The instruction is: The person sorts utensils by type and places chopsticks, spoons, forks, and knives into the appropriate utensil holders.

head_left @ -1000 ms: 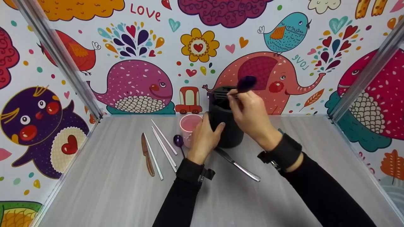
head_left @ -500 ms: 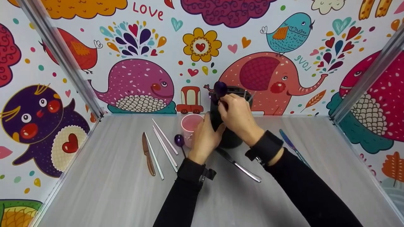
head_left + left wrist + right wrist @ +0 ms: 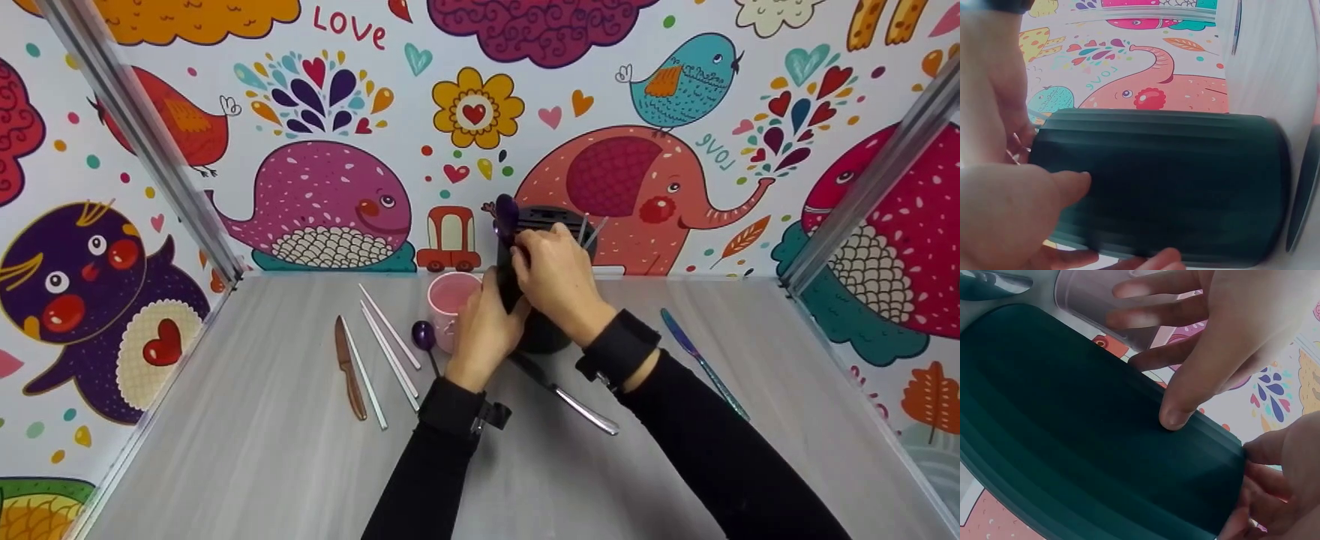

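Note:
A dark green, ribbed cutlery holder [image 3: 551,334] with a slotted top stands on the table. My left hand [image 3: 484,326] grips its left side, the thumb [image 3: 1075,187] lying along the wall in the left wrist view. At the rim, my right hand [image 3: 559,274] pinches a purple spoon [image 3: 507,211] below its bowl; the handle is hidden by the hand and holder. Another purple bowl shows just beneath it. In the right wrist view, curled right fingers [image 3: 1266,481] meet the holder's [image 3: 1100,422] rim. Two thin sticks [image 3: 592,229] rise from the top.
Beside the holder are a pink cup [image 3: 454,300] and a purple spoon [image 3: 424,336]. Several pale chopsticks [image 3: 390,349] and a brown knife [image 3: 350,367] lie left. A silver-handled knife [image 3: 585,409] is in front, a blue knife [image 3: 701,360] right. Patterned walls enclose the table.
My right hand has carried the purple spoon leftwards across the holder's top to its left rim, and the spoon now sits slightly lower. The left hand has stayed on the holder.

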Action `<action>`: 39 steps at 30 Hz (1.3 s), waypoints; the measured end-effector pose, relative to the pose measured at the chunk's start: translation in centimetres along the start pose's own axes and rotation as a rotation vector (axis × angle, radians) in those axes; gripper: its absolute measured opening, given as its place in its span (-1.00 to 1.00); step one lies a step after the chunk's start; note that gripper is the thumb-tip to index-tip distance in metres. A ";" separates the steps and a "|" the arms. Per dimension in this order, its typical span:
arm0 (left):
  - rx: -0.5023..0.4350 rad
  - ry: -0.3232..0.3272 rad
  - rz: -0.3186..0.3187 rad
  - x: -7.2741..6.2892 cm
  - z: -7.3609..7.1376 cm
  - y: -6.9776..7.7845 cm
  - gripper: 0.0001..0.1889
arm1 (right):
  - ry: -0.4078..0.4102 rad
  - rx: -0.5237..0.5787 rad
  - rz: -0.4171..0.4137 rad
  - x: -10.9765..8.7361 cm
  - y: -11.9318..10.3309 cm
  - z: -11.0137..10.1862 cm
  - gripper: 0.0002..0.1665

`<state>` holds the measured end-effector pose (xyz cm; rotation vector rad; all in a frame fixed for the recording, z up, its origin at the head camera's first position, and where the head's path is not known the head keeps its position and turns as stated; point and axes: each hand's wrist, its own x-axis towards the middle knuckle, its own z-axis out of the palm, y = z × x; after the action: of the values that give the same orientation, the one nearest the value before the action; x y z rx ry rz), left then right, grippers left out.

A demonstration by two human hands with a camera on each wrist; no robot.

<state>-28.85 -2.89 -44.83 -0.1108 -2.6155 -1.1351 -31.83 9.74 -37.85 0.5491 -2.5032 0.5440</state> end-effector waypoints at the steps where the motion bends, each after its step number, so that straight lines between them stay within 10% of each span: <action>1: 0.000 0.001 0.000 0.0 0.0 0.0 -0.35 | 0.003 -0.007 -0.016 0.0 0.0 0.1 -0.70; 11: -0.006 -0.007 -0.004 -0.1 -0.2 0.0 -0.34 | -0.119 -0.021 -0.008 -0.3 0.3 0.1 -0.43; 20: 0.009 -0.005 -0.015 0.0 -0.2 0.0 -0.38 | -0.149 -0.018 -0.038 -0.7 0.4 -0.3 -0.58; 34: -0.007 0.000 -0.015 -0.1 -0.3 0.1 -0.35 | 0.234 0.074 -0.249 -5.1 1.8 -1.9 -0.84; 39: -0.019 -0.045 -0.078 0.0 -0.3 0.3 -0.25 | 0.229 0.129 -0.225 -7.9 4.4 -2.6 -0.94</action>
<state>-28.69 -2.93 -44.46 -0.0384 -2.6704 -1.1971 -26.74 16.81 -41.35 0.7613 -2.1680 0.6444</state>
